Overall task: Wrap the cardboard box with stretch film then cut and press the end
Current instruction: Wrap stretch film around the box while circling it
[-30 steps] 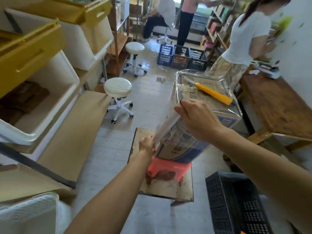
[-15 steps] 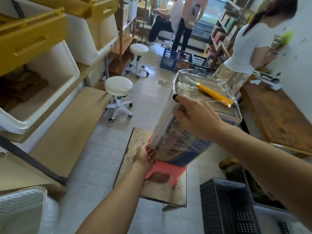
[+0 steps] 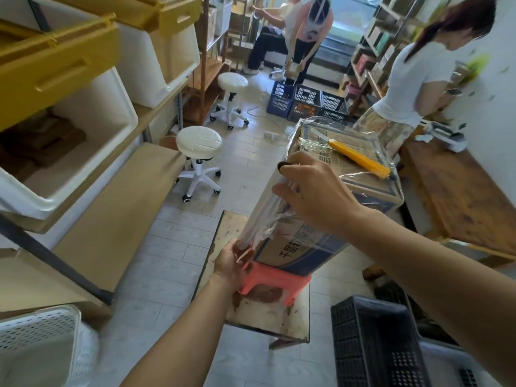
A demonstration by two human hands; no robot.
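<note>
Cardboard box has blue bands & big blue Chinese characters on the side; only a few strokes readable, rest cut off by film & arm. More blue print on the top face, too warped under the plastic to read. No brand legible.

Box sits tilted on a pink plastic stool, which stands on a stained, chipped wood board. Box overhangs the stool toward the right. Clear film already covers top & sides, wrinkled & glossy. Yellow cutter lies diagonally on the top face, near the right edge.

Film roll runs slantwise along the box's left corner, touching it; long, smooth, whitish tube. Right hand grips the roll's upper end, fingers curled round it. Left hand closed round the lower end, just beside the stool's corner.

Room: open tile floor to the left of the board, up to a white round stool on castors. Black slatted crate close on the right, near the board's edge. Wood bench further right, just past the box. White & yellow bins on shelves at left. Three other people at the back & right, well apart from the box.
</note>
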